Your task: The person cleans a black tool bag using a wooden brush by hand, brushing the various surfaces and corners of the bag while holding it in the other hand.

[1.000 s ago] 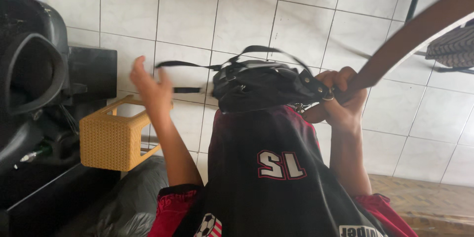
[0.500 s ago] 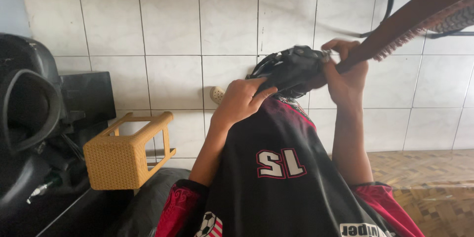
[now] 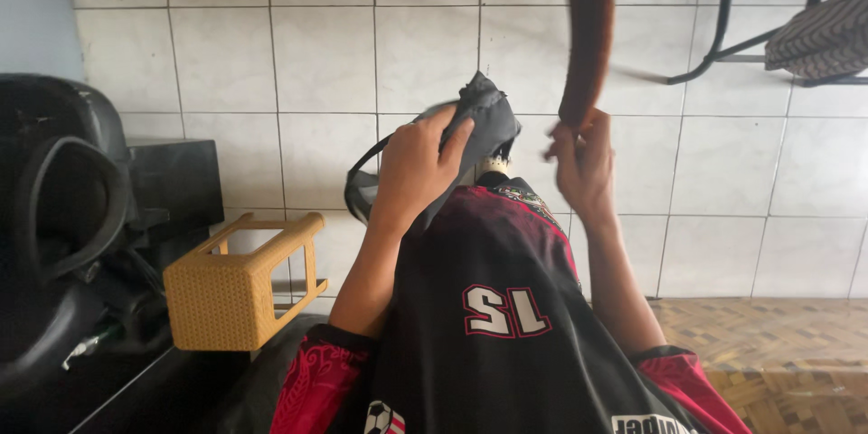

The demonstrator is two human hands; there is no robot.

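Shoe point(image 3: 484, 122), dark grey, with strap: held above the lap, toe up. Left hand point(image 3: 416, 167) wrapped around its side, fingers closed on it. Right hand point(image 3: 583, 163) just beside, fingers gripping brown brush point(image 3: 588, 36), upright, motion-blurred.

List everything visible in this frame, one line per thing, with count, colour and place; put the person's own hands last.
bag: one, dark grey fabric with a black strap, centre, above the lap
brush: one, brown, blurred, upper centre
stool: one, yellow woven, tipped on its side, lower left
chair: one, black frame with a striped seat, top right
black equipment: dark, rounded, left edge; kind unclear
wall tiles: many, white, background
woven mat: one, tan, lower right
shirt: one, black and red, bottom centre
left hand: gripping the bag
right hand: closed on the brush
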